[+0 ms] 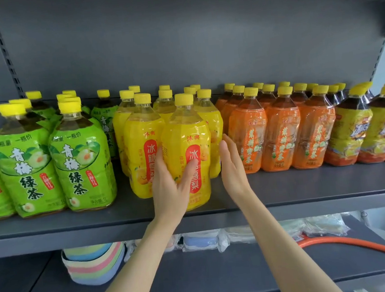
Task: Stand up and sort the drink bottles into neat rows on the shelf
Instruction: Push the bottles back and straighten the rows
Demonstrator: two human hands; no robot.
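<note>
Grey shelf (307,189) loaded with upright, yellow-capped bottles in colour groups. Far left: green bottles (81,160), rows running toward the back panel. Centre: yellow bottles (140,150), several deep. Right of those: orange bottles (281,135), front three standing side by side, more behind. Far right: dark-tea bottles (351,132) with yellow and red labels, partly cut off at the frame edge.

Front yellow bottle (187,151) upright, nearer the shelf lip than its neighbours, just ahead of the rest of the yellow group. Left hand (169,185) laid against its lower front and left side, fingers spread across the label, touching but not wrapped fully round. Right hand (231,165) flat and released, fingers straight and together, palm facing left, just beside the bottle's right side with a narrow gap, in front of the leftmost orange bottle.

Lower shelf: stack of pastel cloths (94,263), wrapped packets (202,240), an orange hose (346,244).
</note>
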